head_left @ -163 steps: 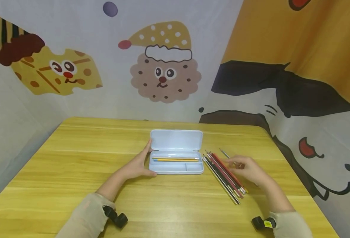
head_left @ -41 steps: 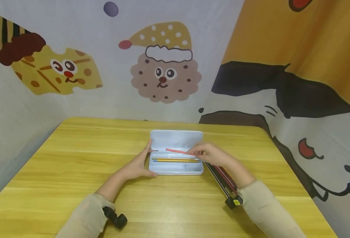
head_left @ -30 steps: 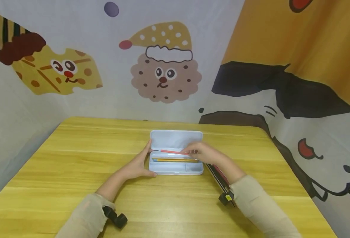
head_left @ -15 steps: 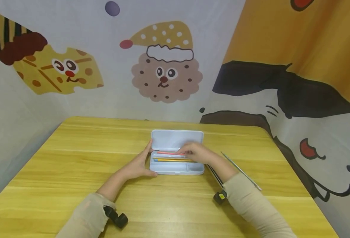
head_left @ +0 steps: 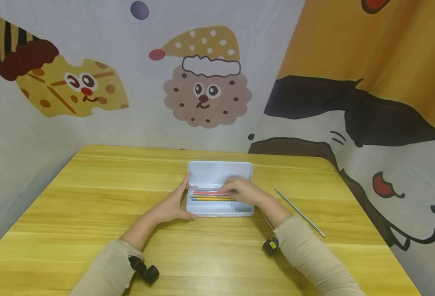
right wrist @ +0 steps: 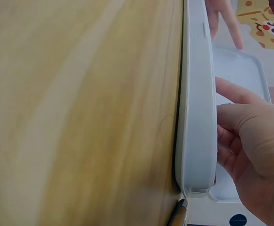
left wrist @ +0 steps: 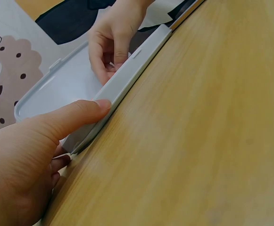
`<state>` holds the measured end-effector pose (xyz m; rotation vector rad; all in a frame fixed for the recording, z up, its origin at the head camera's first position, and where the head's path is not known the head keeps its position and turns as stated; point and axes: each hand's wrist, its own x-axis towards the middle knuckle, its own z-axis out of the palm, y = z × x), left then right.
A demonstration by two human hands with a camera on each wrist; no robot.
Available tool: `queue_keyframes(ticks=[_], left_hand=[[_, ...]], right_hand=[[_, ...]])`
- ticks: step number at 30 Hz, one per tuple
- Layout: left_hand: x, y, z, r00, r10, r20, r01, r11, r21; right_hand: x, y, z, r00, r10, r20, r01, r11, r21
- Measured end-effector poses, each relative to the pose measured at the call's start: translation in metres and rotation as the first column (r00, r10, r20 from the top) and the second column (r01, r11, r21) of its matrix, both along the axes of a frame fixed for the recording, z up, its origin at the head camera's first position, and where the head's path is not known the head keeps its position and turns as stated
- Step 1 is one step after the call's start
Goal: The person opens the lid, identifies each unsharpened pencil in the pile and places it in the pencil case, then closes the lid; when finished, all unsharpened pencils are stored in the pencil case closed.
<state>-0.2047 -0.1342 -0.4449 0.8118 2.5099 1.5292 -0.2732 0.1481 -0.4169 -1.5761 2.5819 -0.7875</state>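
A white pencil case point(head_left: 220, 170) lies open on the table, its lid tipped back. My left hand point(head_left: 171, 205) grips its left end; in the left wrist view the thumb point(left wrist: 87, 110) presses the front wall point(left wrist: 137, 61). Over the rear compartment, my right hand point(head_left: 243, 191) pinches a red pencil point(head_left: 204, 192), whose right end is covered by the fingers. Yellow pencils point(head_left: 210, 199) lie in the case just in front of it. From the right wrist camera, the case wall point(right wrist: 198, 108) hides the fingertips of the right hand point(right wrist: 259, 146).
To the right, a grey-blue pencil point(head_left: 300, 213) lies slanted alone on the wooden table point(head_left: 202, 255). Other pencils point(head_left: 266, 217) lie mostly hidden under the right forearm. A printed cloth point(head_left: 128, 135) stands behind the table.
From the pencil pile, my right hand has carried the red pencil left over the case and lowered it into the rear compartment. My left hand has stayed at the case's left end.
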Motion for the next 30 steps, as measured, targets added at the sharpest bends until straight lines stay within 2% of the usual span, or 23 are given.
queue_keyframes(ticks=[3,9,13,17,25,30], left_hand=[[0.008,0.001,0.014,1.0,-0.007,0.019,0.007,1.0,-0.001],[0.011,0.002,0.02,1.0,0.001,0.02,-0.001,1.0,0.002],[0.01,0.002,0.018,1.0,-0.003,0.016,0.003,1.0,0.004],[0.009,0.002,0.016,1.0,-0.011,0.014,0.011,1.0,0.004],[0.009,0.002,0.016,1.0,-0.003,0.008,0.003,1.0,-0.01],[-0.003,-0.001,-0.004,1.0,0.012,-0.009,-0.012,1.0,-0.011]], right_hand=[[-0.001,-0.001,-0.002,1.0,-0.004,-0.016,0.004,1.0,0.008],[-0.001,0.0,-0.002,0.999,-0.018,-0.028,0.018,1.0,0.006],[0.003,0.004,0.002,0.997,-0.063,0.048,0.064,0.998,-0.018],[0.014,0.015,0.011,0.977,-0.127,0.17,0.139,0.988,-0.062],[0.038,0.054,0.026,0.967,-0.191,0.168,0.216,0.965,-0.146],[0.053,0.076,0.031,0.948,-0.267,0.174,0.295,0.94,-0.169]])
